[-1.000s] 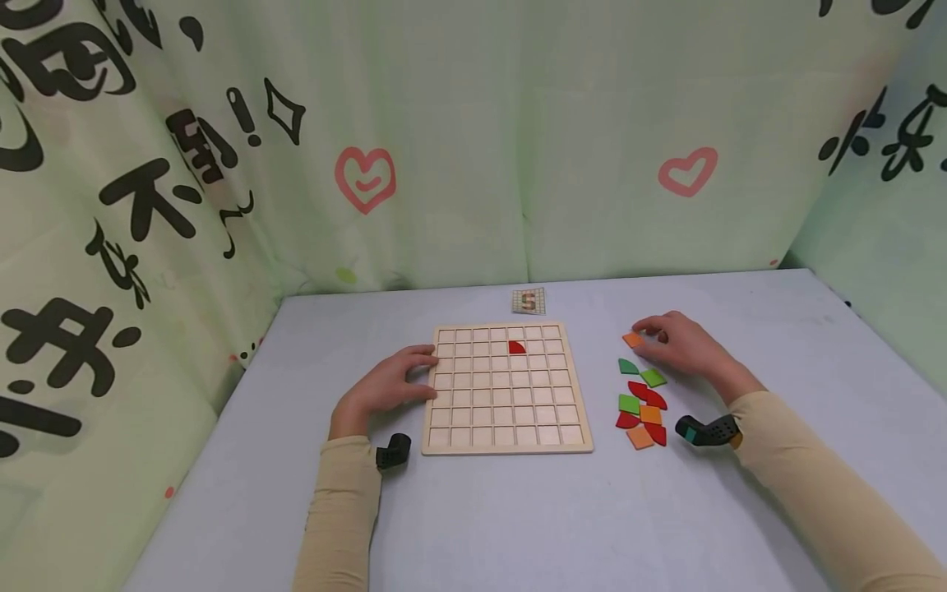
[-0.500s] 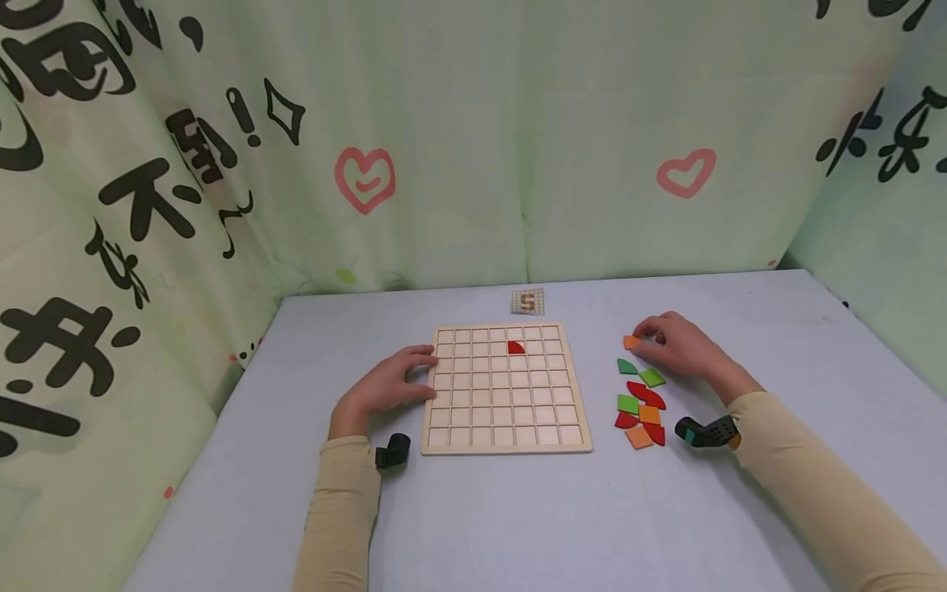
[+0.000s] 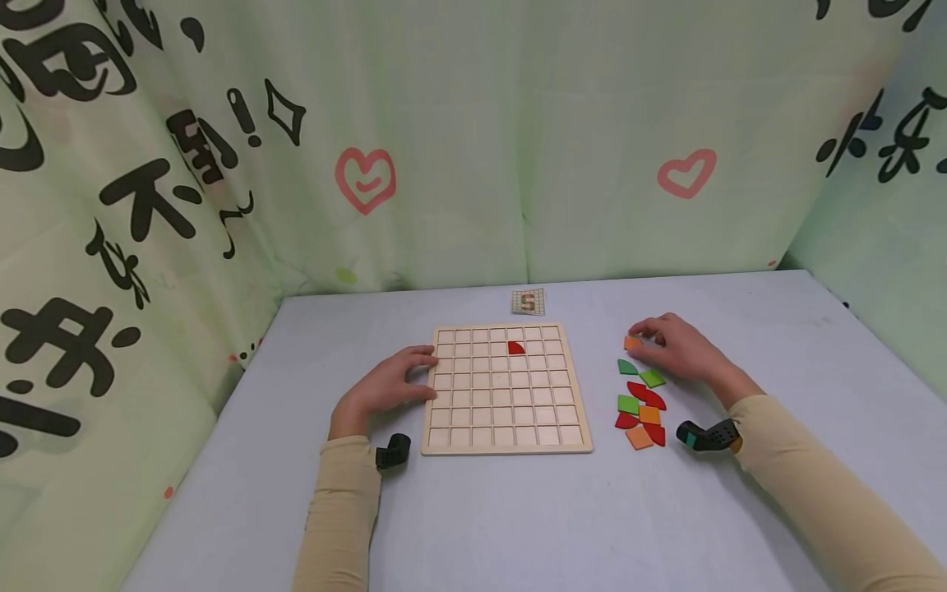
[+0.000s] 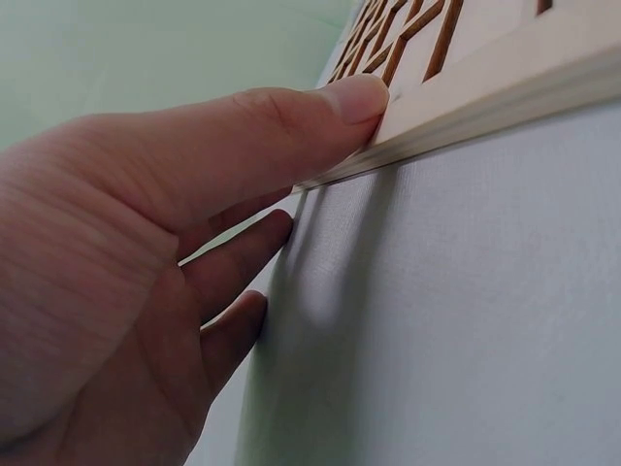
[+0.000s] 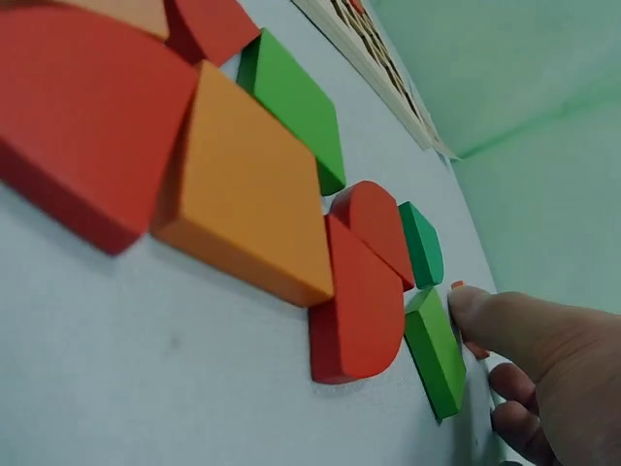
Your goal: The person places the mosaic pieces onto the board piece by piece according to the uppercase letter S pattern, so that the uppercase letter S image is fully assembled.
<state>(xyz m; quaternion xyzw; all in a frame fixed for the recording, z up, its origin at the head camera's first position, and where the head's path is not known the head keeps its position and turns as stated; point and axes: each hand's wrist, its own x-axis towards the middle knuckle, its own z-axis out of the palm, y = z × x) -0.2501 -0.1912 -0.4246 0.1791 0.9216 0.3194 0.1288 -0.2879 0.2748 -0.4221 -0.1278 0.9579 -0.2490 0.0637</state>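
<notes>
Board: the wooden board (image 3: 473,451) lies flat, with a strip of white table (image 3: 602,329) between its right edge and the coloured blocks (image 3: 649,415).
Orange block: the orange block (image 3: 631,343) is at the far end of the blocks; I can't tell if it is lifted.
Close views: the left wrist shows a thumb on the board's rim; the right wrist shows thick block sides.
Left hand: the left hand (image 3: 388,383) touches the board, fingers loose.
Right hand: the right hand (image 3: 676,349) pinches the orange block.
</notes>
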